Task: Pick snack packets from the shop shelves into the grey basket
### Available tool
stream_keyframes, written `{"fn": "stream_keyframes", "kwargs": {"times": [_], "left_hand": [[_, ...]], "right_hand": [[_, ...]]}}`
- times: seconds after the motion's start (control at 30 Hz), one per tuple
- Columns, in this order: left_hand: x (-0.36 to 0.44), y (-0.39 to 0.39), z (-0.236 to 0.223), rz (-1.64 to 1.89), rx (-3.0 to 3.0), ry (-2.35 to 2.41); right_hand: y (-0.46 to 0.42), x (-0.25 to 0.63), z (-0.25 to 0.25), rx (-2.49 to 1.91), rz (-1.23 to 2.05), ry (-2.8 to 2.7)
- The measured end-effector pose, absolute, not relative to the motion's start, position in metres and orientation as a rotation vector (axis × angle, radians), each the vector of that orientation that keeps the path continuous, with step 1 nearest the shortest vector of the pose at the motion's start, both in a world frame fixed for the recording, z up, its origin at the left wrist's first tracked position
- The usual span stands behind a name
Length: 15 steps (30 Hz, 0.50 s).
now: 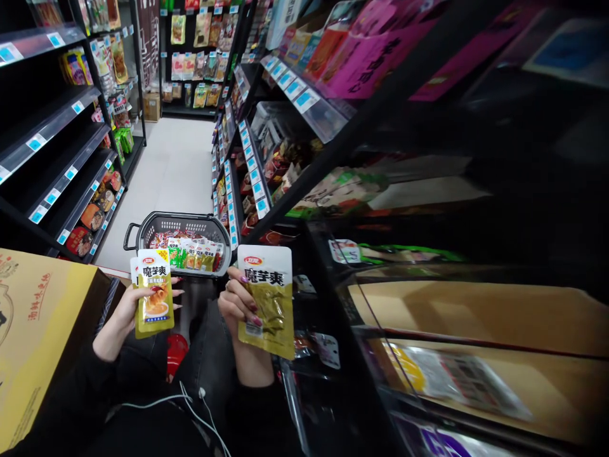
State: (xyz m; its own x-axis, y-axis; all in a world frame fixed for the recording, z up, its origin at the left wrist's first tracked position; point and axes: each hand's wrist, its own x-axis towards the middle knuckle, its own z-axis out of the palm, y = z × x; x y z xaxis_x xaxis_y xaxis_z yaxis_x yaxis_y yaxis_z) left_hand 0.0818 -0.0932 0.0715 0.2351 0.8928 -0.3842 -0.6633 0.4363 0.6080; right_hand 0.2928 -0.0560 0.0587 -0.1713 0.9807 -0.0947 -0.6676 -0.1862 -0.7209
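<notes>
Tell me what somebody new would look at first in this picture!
Probably the shiny white-and-gold pouch in the right hand, front and centre. Next, the overlapping white-and-yellow pouches in the left hand, then the grey plastic basket of colourful packets beyond both hands. Bright pink packaging stands out at upper right.

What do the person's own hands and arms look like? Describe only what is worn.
The black sleeves end short of the left hand and right hand. Glossy reddish nail polish shows on both; the right hand also seems to wear a ring.
</notes>
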Motion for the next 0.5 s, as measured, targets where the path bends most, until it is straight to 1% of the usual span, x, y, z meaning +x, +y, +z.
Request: {"fn": "stream_keyframes", "kwargs": {"times": [0.07, 0.13, 0.3, 0.4, 0.5], "left_hand": [[0.082, -0.093, 0.071, 1.104, 0.351, 0.772], [0.082, -0.093, 0.069, 1.108, 0.344, 0.767], [0.079, -0.093, 0.064, 1.113, 0.339, 0.776], [0.079, -0.092, 0.064, 1.122, 0.339, 0.811], [0.079, -0.091, 0.067, 1.125, 0.351, 0.823]], "right_hand": [[-0.056, 0.292, 0.064, -0.710, 1.656, -0.677], [-0.055, 0.291, 0.068, -0.813, 1.557, -0.702], [-0.050, 0.300, 0.061, -1.218, 1.027, -0.810], [-0.048, 0.309, 0.054, -1.334, 0.926, -0.931], [-0.046, 0.321, 0.048, -1.351, 0.936, -0.924]]}}
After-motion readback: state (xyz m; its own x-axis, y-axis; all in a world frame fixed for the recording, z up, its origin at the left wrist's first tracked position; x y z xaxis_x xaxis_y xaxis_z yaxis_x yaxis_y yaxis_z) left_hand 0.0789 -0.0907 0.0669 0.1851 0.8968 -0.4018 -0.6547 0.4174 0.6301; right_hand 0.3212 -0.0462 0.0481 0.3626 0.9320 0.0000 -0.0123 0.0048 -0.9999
